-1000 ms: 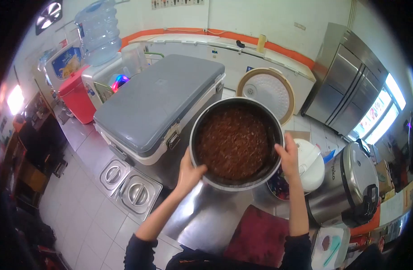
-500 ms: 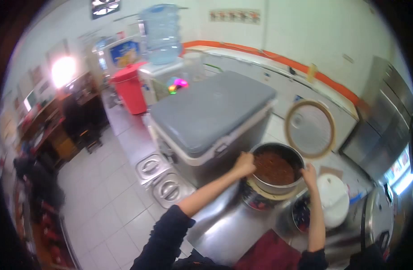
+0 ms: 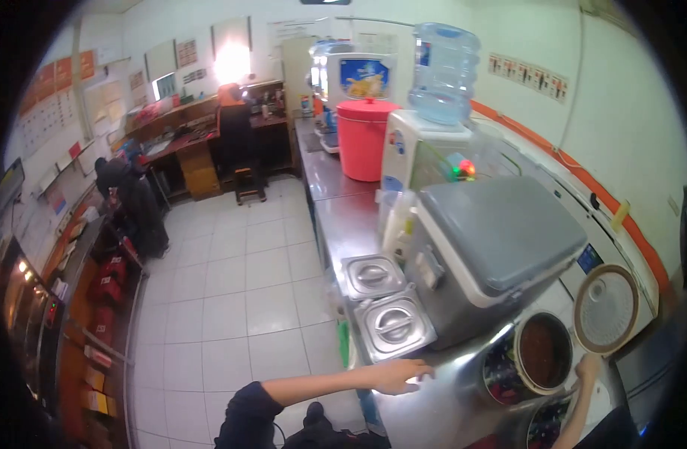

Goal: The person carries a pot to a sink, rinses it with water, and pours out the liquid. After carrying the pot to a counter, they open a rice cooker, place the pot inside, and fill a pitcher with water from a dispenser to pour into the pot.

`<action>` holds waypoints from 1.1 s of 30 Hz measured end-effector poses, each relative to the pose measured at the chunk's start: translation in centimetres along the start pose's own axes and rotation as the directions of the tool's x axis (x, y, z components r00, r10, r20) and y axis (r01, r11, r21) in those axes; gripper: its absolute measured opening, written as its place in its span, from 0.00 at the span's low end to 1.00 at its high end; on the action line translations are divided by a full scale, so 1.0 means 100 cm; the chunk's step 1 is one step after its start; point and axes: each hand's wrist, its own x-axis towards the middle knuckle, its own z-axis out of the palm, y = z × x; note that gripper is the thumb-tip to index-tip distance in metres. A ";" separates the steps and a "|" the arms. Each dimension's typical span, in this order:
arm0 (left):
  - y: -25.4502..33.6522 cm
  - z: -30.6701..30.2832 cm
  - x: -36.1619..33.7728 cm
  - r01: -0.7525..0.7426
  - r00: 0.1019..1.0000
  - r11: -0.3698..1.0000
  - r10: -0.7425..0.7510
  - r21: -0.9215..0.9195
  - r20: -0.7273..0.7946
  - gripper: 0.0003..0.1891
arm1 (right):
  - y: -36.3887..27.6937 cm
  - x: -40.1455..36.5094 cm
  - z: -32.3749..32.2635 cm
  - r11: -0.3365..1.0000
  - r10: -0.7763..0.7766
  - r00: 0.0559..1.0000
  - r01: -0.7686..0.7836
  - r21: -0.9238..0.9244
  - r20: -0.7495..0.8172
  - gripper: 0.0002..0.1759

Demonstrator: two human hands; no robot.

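Note:
My left hand (image 3: 403, 376) is empty with its fingers stretched out, above the steel counter (image 3: 425, 415) and just in front of a lidded steel pan (image 3: 394, 326). A round metal pot of brown food (image 3: 545, 353) sits in the mouth of a dark, patterned round container (image 3: 500, 374). Close to the pot's right rim is my right hand (image 3: 589, 368), its fingers curled; what they hold, if anything, is hidden. A round translucent lid (image 3: 605, 307) with a tan rim stands just beyond that hand.
A large grey cooler box (image 3: 500, 232) fills the counter behind the pans. Farther back are a red lidded bucket (image 3: 364, 138) and a water dispenser (image 3: 425, 150) with a bottle on top. A second patterned container (image 3: 545, 423) is at the front right. Tiled floor (image 3: 231, 299) lies left.
My left hand has let go of the pot's rim and moved left, opening. My view has turned left, shifting the pot and cooler box rightward in it.

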 end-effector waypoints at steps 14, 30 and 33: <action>-0.160 -0.088 -0.246 0.327 0.895 0.866 -0.412 -0.378 -0.170 0.03 | -0.367 0.016 -0.403 0.484 -0.390 0.793 0.609 0.629 -0.468 0.10; -0.293 -0.260 -0.160 0.334 0.913 0.858 -0.397 -0.390 -0.090 0.03 | -0.598 0.274 -0.349 0.971 -0.127 0.982 0.152 0.187 -0.139 0.19; -0.335 -0.299 -0.154 0.312 0.900 0.804 -0.421 -0.506 -0.114 0.04 | -0.617 0.290 -0.344 0.965 0.120 0.992 -0.126 0.228 0.040 0.20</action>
